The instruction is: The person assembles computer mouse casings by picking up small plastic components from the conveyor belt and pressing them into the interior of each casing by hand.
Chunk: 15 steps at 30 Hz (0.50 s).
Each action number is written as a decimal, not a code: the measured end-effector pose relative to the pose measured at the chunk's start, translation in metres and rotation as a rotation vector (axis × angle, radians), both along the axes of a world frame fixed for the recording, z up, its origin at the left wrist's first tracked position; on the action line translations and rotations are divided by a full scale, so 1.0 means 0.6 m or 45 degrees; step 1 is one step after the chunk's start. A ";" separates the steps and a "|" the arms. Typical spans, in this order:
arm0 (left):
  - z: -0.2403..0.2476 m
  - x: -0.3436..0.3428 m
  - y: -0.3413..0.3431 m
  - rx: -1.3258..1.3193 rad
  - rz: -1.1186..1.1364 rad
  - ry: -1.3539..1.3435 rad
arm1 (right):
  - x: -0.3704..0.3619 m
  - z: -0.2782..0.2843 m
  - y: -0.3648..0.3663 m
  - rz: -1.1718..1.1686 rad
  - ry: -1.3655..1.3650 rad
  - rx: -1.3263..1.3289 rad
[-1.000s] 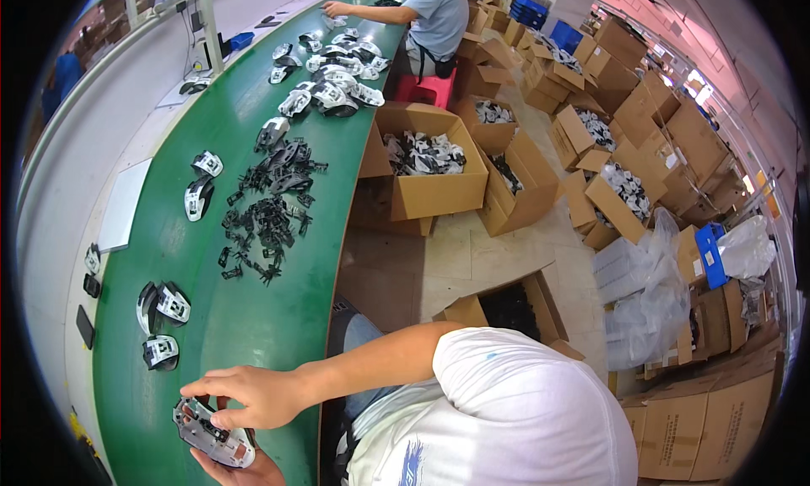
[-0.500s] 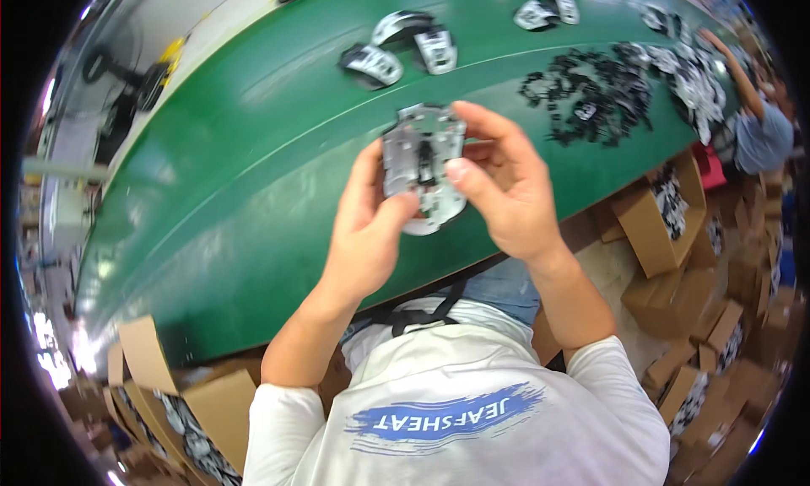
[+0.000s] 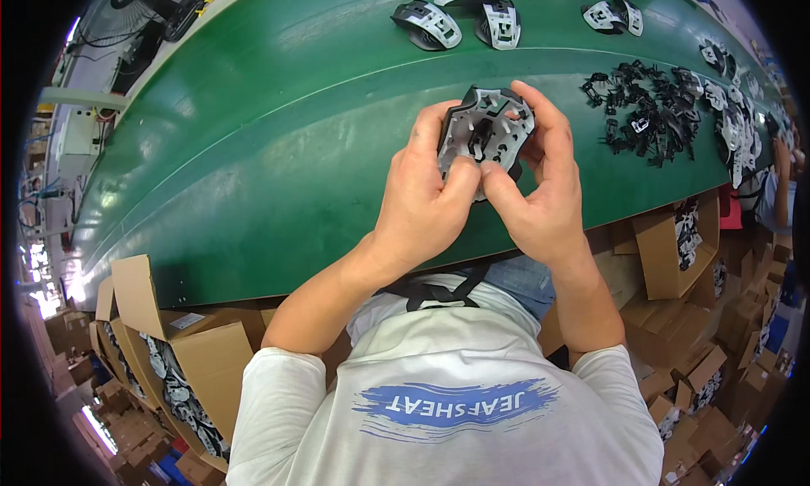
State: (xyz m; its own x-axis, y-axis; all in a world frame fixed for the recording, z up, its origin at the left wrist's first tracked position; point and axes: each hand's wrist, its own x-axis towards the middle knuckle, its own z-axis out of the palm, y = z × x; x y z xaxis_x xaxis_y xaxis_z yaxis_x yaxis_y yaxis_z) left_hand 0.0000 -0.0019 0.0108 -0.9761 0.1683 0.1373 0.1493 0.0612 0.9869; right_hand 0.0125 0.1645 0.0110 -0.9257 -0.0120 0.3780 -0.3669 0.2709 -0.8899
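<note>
Above the green table I hold a grey and black computer mouse shell [image 3: 512, 132] between both hands, its hollow inside turned up and its far end tilted. A small black plastic part [image 3: 481, 135] sits in the middle of the shell. My left hand [image 3: 422, 199] is closed round the left side, thumb pressing inside near the close end. Round the right side wraps my right hand [image 3: 548, 195], its thumb beside the left one. The thumbs hide the near part of the shell.
Beyond my hands lie several mouse shells [image 3: 428, 25]. To the right are a heap of small black plastic parts [image 3: 645, 115] and a pile of shells [image 3: 734, 132]. Open cardboard boxes of parts [image 3: 207, 368] flank me. A co-worker's arm [image 3: 782, 161] shows far right.
My view has shifted, so the table's contents sit differently. The shell is tilted more, and my thumbs have come together at its near end, the right one moving down from the side.
</note>
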 end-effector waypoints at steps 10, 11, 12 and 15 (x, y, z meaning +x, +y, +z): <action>-0.033 0.008 0.003 -0.208 0.032 0.128 | 0.002 -0.015 -0.004 -0.053 -0.110 0.183; -0.039 0.006 0.004 -0.249 0.042 0.154 | 0.002 -0.018 -0.003 -0.043 -0.118 0.183; -0.043 0.006 0.005 -0.290 0.049 0.179 | 0.003 -0.021 -0.003 -0.035 -0.129 0.183; -0.046 0.005 0.013 -0.258 0.027 0.024 | -0.002 -0.027 0.002 -0.035 -0.150 0.218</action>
